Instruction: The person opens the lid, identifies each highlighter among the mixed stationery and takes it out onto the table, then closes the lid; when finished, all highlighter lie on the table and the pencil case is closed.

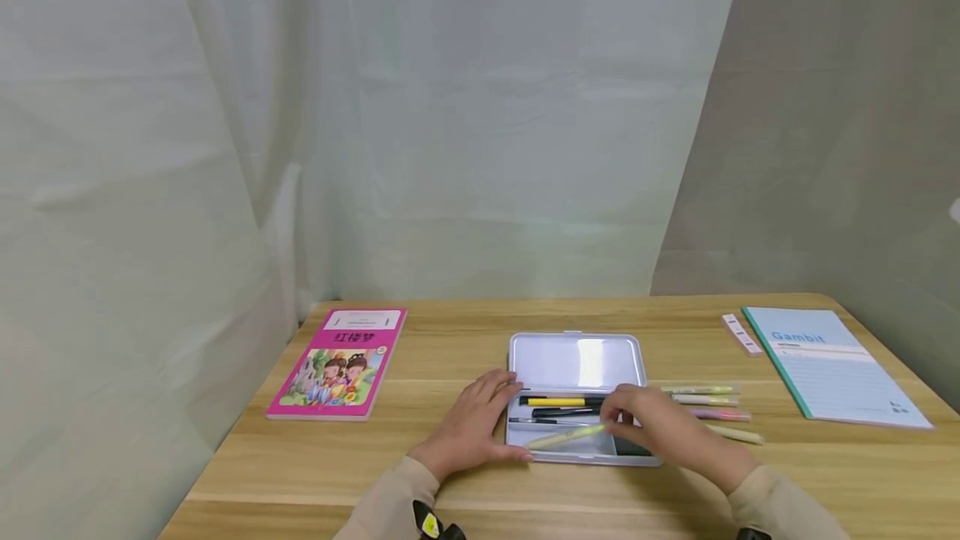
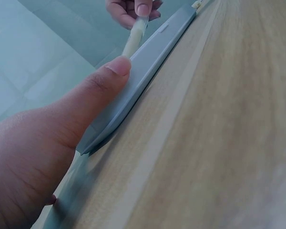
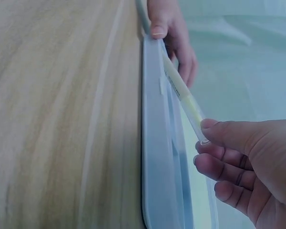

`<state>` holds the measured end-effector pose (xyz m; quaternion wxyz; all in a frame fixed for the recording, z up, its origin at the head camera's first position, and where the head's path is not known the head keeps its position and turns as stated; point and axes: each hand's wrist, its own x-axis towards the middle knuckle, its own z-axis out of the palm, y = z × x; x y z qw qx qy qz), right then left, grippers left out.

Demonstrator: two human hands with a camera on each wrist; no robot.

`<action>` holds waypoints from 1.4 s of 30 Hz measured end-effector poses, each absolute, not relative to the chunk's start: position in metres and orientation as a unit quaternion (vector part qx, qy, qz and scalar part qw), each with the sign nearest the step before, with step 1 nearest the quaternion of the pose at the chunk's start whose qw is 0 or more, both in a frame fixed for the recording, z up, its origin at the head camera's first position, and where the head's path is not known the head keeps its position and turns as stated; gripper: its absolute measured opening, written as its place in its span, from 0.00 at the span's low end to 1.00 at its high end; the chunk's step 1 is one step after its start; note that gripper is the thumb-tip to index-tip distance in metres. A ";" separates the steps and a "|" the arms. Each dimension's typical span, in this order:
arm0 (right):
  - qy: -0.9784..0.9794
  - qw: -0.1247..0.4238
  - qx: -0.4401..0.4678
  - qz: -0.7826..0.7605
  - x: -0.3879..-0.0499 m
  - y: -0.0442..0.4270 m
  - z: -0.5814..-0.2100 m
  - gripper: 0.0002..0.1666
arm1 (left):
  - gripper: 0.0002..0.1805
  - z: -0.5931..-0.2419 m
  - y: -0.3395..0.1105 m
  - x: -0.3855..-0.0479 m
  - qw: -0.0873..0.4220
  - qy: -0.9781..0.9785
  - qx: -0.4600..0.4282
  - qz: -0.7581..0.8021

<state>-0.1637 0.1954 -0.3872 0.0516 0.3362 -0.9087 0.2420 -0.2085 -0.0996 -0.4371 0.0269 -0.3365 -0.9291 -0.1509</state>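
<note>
An open white pencil case (image 1: 573,460) lies on the table, lid tipped back. At its left end my left hand (image 1: 474,423) rests with fingers spread and a straight thumb touching the near edge. My right hand (image 1: 660,427) pinches the clear-capped end of a pale yellow highlighter (image 1: 558,439) between thumb and fingers. The highlighter slants over the front compartment, its other end low near the left thumb. Behind it in the case lie a yellow-and-black pen (image 1: 562,402) and black pens (image 1: 558,412). A dark block (image 1: 630,446) sits at the case's front right, partly hidden.
Several highlighters, among them a pink-tipped one (image 1: 723,415), lie right of the case, partly behind my right hand. A blue notebook (image 1: 840,373) and a small pale pink strip (image 1: 741,334) are farther right. A pink book (image 1: 337,365) lies at the left.
</note>
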 end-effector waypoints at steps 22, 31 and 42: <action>-0.905 0.083 0.305 0.284 -0.151 0.225 -0.374 0.02 | 0.56 -0.436 -0.100 -0.208 0.039 -0.928 -0.340 -0.145; -0.903 0.109 0.294 0.293 -0.146 0.239 -0.375 0.06 | 0.56 -0.435 -0.100 -0.208 0.034 -0.930 -0.335 -0.146; -0.909 0.106 0.258 0.310 -0.137 0.254 -0.377 0.02 | 0.55 -0.436 -0.101 -0.207 0.026 -0.930 -0.335 -0.152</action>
